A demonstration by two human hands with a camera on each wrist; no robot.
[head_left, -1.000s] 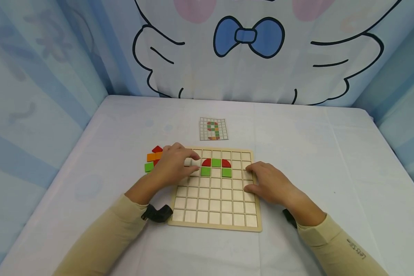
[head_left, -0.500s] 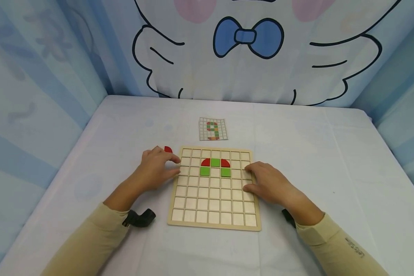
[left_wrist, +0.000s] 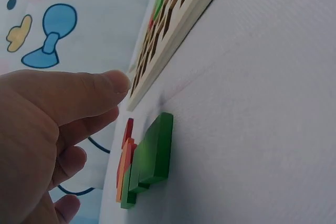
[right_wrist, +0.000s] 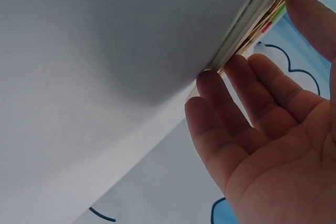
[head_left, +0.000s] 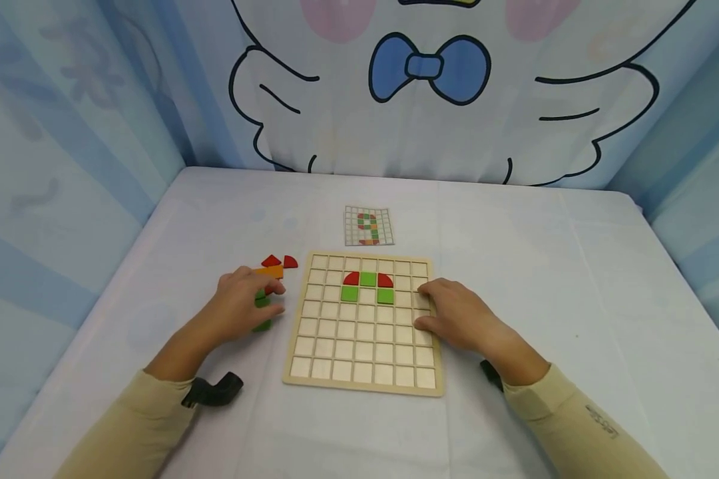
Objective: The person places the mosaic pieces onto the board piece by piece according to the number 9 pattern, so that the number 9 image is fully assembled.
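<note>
My left hand point(head_left: 239, 306) hovers over the loose tiles left of the board, thumb and fingers apart with nothing between them. Under and beside it lie green tiles point(left_wrist: 157, 150), an orange tile point(head_left: 273, 271), a red triangle point(head_left: 271, 261) and a red quarter-round tile point(head_left: 290, 262); the hand covers some of them. The wooden grid board point(head_left: 362, 386) lies flat, with two red quarter-rounds and several green squares point(head_left: 368, 279) set in its upper cells. At the board's right edge rests my right hand point(head_left: 461, 316), its fingertips point(right_wrist: 239, 64) against the rim.
Behind the board lies a small grid card point(head_left: 351, 226) printed with a red, green and orange pattern. A white cloth point(head_left: 515, 226) covers the table. Patterned curtains point(head_left: 84, 166) stand at the back and sides. Black straps sit at both wrists.
My left hand has moved left, off the board and over the loose tiles. The board has slid slightly left and away, with my right hand still at its edge.
</note>
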